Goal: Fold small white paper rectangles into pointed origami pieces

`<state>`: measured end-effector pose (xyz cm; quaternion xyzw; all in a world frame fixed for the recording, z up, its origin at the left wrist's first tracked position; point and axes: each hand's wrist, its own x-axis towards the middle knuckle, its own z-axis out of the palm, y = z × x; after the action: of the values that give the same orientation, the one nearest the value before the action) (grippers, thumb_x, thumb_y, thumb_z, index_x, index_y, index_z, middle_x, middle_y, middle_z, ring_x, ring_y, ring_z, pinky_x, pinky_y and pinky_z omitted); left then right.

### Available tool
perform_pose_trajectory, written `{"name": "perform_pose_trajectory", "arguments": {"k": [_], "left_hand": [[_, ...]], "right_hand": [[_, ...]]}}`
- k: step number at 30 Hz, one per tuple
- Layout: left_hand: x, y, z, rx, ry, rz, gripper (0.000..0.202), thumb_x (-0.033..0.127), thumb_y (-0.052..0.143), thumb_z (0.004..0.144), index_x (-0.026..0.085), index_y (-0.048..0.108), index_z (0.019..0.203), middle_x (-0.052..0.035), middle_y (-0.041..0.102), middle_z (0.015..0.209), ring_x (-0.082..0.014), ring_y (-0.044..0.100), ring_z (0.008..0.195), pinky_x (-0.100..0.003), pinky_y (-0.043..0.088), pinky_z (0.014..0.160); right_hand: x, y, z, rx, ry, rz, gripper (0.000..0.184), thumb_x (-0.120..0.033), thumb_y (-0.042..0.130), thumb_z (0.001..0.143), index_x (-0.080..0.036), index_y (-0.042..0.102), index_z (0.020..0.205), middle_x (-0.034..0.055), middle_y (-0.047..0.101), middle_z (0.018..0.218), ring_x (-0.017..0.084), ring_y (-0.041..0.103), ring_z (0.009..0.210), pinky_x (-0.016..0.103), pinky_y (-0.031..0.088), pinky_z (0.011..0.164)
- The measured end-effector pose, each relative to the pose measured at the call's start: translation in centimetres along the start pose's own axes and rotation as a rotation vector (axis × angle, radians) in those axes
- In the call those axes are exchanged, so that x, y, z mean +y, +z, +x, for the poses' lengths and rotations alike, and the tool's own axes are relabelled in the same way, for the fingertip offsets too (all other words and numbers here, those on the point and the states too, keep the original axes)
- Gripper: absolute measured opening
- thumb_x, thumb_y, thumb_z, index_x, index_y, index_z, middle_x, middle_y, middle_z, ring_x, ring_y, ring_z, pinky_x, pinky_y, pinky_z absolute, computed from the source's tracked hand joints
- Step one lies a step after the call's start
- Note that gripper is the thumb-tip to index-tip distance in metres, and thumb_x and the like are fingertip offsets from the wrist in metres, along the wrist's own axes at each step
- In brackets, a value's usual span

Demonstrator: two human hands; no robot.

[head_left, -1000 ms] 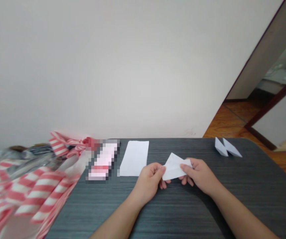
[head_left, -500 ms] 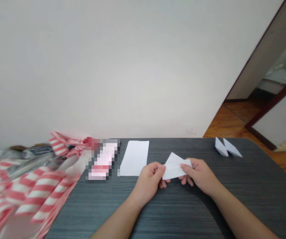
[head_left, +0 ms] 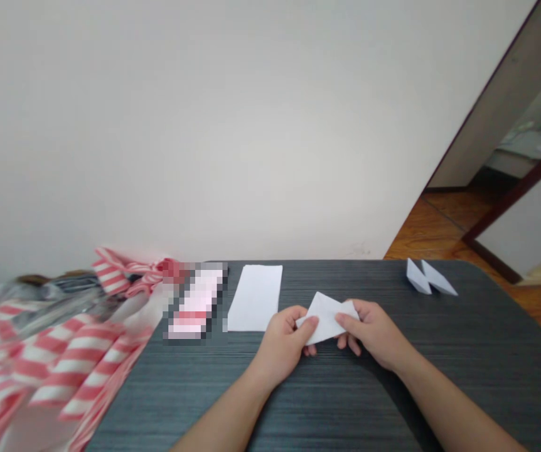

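Note:
Between my two hands is a small folded sheet of white paper [head_left: 327, 319], one corner pointing away from me. My left hand [head_left: 285, 339] pinches its left end, thumb on top and fingers curled beneath. The right end is gripped by my right hand [head_left: 373, 329], its thumb pressed on the upper face. The fingers under the paper are partly hidden. Just beyond my left hand lies a stack of white paper sheets [head_left: 255, 297], flat on the dark table [head_left: 195, 389].
Two folded white paper pieces [head_left: 418, 277] stand side by side at the far right of the table. A blurred-out rectangular item [head_left: 198, 301] lies left of the sheets. Red-and-white striped cloth [head_left: 63, 364] is heaped along the left edge. A pale wall [head_left: 270, 138] rises behind.
The folded paper has shifted slightly left and tilted in my hands. My left thumb has slid further onto it, and my right hand has moved a little left.

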<state>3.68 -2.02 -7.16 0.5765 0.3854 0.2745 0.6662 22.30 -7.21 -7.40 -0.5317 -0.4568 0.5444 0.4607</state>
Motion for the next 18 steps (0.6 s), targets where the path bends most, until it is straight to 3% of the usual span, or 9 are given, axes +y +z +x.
{"name": "perform_pose_trajectory", "arguments": {"k": [4,12,18], "left_hand": [[0.4,0.3,-0.2,0.030,0.012,0.014,0.032,0.046,0.058,0.084,0.015,0.057,0.078,0.0011,0.059,0.050,-0.0104,0.051,0.045,-0.020,0.039,0.048],[1.7,0.9,-1.0,-0.016,-0.001,0.050,0.028,0.042,0.060,0.082,0.014,0.058,0.080,0.0011,0.060,0.055,-0.0113,0.053,0.047,-0.020,0.039,0.046],[1.8,0.9,-1.1,-0.089,0.045,0.133,0.028,0.040,0.058,0.085,0.013,0.063,0.081,-0.0015,0.063,0.067,-0.0116,0.054,0.055,-0.021,0.042,0.051]], "right_hand": [[-0.6,0.2,-0.3,0.006,0.005,0.102,0.027,-0.040,0.066,0.080,-0.014,0.061,0.084,-0.0016,0.063,0.054,0.007,0.045,0.035,0.016,0.031,0.033],[-1.3,0.7,-0.7,0.069,0.045,-0.011,0.023,-0.036,0.068,0.077,-0.015,0.060,0.073,-0.0023,0.062,0.053,0.006,0.043,0.033,0.018,0.028,0.032],[-1.7,0.7,-0.8,0.032,0.030,-0.072,0.023,-0.033,0.065,0.080,-0.015,0.061,0.067,-0.0016,0.062,0.054,0.007,0.043,0.037,0.019,0.027,0.036]]}}
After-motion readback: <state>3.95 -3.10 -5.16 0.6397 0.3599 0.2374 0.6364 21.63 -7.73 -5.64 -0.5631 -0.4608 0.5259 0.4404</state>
